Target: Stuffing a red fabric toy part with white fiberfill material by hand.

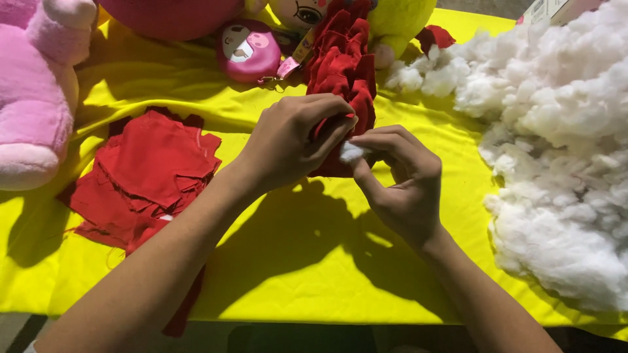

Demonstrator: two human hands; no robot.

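Note:
My left hand (294, 140) grips the lower end of a long red fabric piece (343, 65) that lies up the middle of the yellow cloth (294, 261). My right hand (402, 180) pinches a small tuft of white stuffing (351, 151) right against the fabric's opening, fingertips touching those of my left hand. The lower end of the red piece is hidden behind both hands.
A big heap of white stuffing (562, 150) fills the right side. A stack of flat red fabric pieces (147, 173) lies at left. A pink plush toy (36, 91) sits far left; a pink round pouch (248, 51) and a yellow plush toy (392, 23) lie at the back.

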